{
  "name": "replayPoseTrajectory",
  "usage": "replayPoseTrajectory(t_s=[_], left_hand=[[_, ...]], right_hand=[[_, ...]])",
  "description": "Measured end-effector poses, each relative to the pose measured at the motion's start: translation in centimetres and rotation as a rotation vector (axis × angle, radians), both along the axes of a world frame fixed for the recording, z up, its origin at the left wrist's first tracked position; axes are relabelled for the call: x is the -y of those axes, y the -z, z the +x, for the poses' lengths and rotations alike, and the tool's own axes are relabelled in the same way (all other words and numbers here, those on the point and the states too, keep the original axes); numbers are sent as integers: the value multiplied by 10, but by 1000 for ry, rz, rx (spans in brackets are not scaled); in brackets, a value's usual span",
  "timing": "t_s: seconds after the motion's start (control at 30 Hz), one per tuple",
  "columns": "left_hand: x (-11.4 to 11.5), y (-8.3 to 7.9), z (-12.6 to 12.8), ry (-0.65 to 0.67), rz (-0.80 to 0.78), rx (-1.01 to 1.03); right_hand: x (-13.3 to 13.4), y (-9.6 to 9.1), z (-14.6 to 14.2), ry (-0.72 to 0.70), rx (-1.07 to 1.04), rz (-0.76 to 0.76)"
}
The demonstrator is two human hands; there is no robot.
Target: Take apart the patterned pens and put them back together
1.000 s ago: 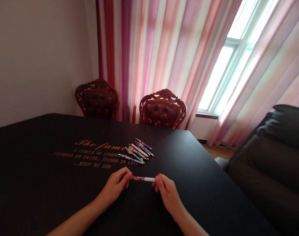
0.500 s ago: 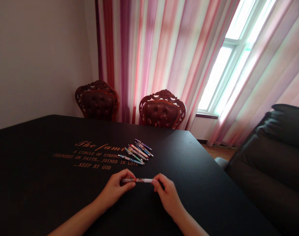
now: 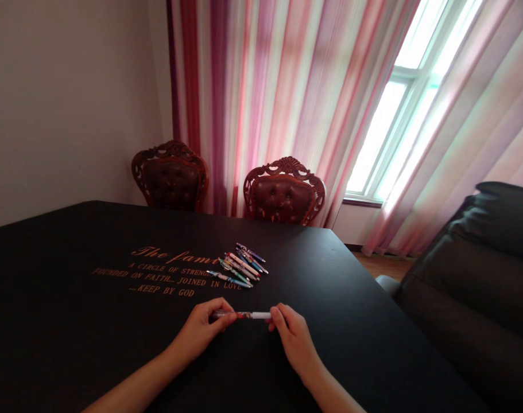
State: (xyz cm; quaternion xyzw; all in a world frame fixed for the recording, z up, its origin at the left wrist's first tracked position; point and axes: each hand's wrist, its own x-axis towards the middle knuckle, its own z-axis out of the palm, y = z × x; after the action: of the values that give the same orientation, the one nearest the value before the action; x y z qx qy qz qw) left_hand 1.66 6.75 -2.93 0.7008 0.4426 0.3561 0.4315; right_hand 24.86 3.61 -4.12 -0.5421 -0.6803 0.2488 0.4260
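A patterned pen (image 3: pixel 248 315) with a white end lies level between my two hands, just above the black table (image 3: pixel 351 321). My left hand (image 3: pixel 203 331) pinches its left, patterned end between thumb and fingers. My right hand (image 3: pixel 293 338) pinches the white right end. Both hands are closed on the pen. Beyond them, a loose row of several colourful pens (image 3: pixel 239 265) lies on the table beside orange lettering (image 3: pixel 166 269).
Two carved red-brown chairs (image 3: pixel 285 192) stand at the table's far edge, before striped pink curtains. A dark sofa (image 3: pixel 476 269) sits close to the table's right side. A bright window is at the upper right.
My left hand has slid a little along the pen, so more of the barrel now passes through its fingers. My right hand has barely moved.
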Motion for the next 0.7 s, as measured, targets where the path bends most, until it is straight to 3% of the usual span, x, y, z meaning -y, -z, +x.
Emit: replayPoseTrajectory(t_s=[0.7], left_hand=[[-1,2,0,-3,15,4]], right_hand=[[2,-3,-1,-24,-14,-17]])
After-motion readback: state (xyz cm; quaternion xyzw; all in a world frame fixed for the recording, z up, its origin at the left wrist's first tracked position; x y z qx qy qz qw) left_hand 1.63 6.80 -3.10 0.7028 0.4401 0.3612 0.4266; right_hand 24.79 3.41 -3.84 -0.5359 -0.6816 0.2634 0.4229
